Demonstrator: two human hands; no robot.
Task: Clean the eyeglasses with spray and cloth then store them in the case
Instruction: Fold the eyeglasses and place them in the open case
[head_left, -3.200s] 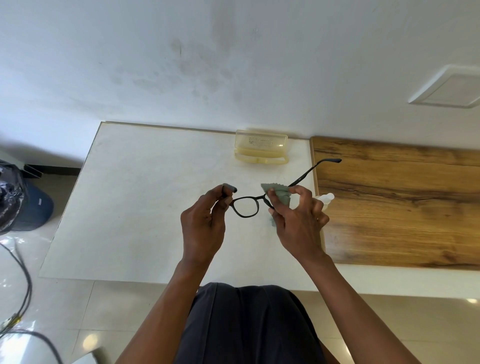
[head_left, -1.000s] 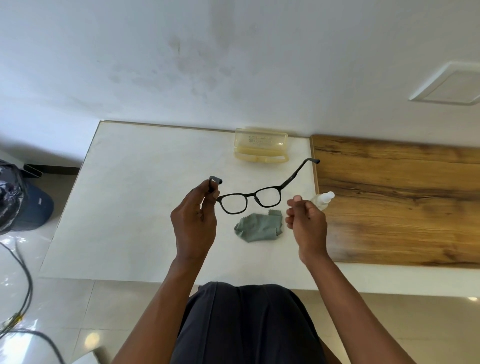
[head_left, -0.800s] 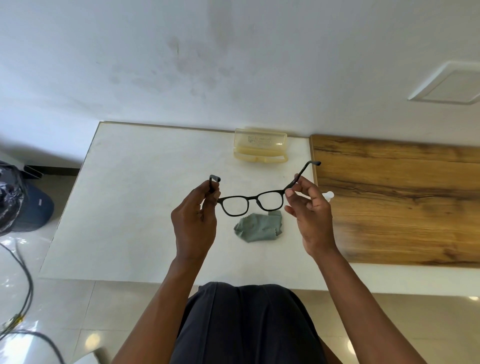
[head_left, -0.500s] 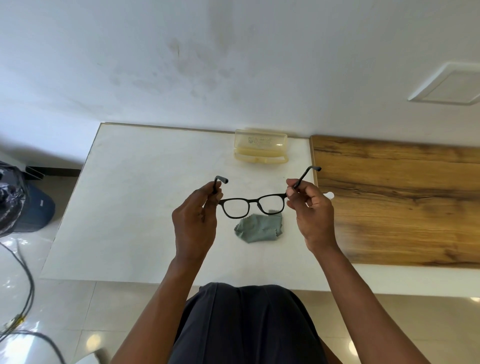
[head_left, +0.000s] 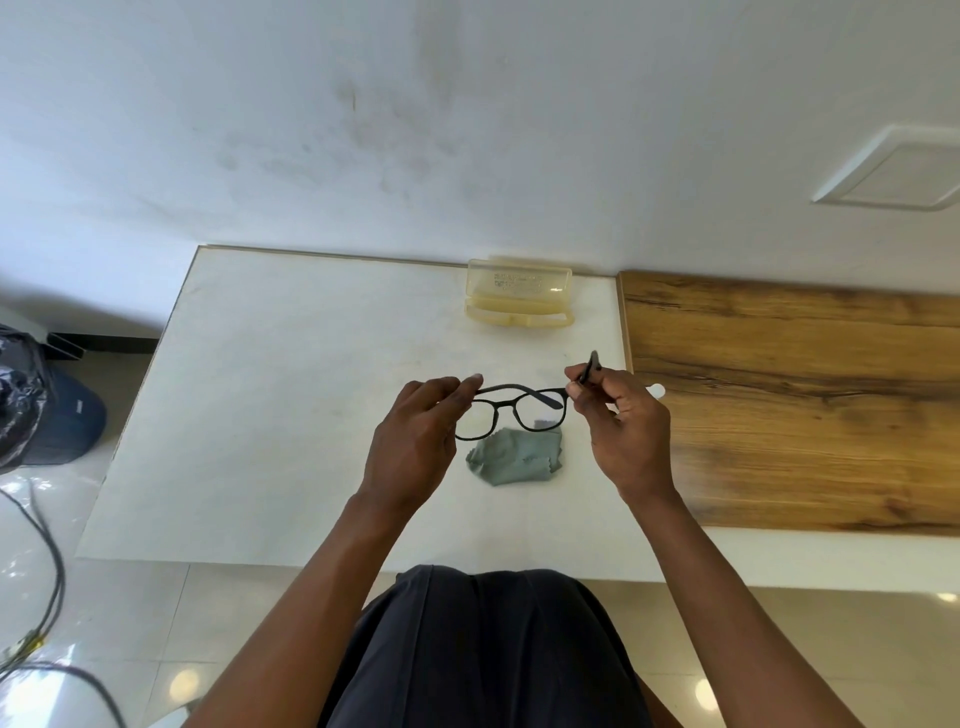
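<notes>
Both hands, left hand (head_left: 415, 436) and right hand (head_left: 621, 426), pinch the ends of the glasses (head_left: 511, 410), held up just above the cloth (head_left: 517, 457); case (head_left: 519, 301) sits well behind the cloth.

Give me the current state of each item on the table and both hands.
eyeglasses: held above the table by both ends.
left hand: grips the left end.
right hand: pinches the right temple.
cloth: crumpled on the table, untouched.
case: open, empty, by the wall.
spray bottle: mostly hidden behind the right hand.
</notes>
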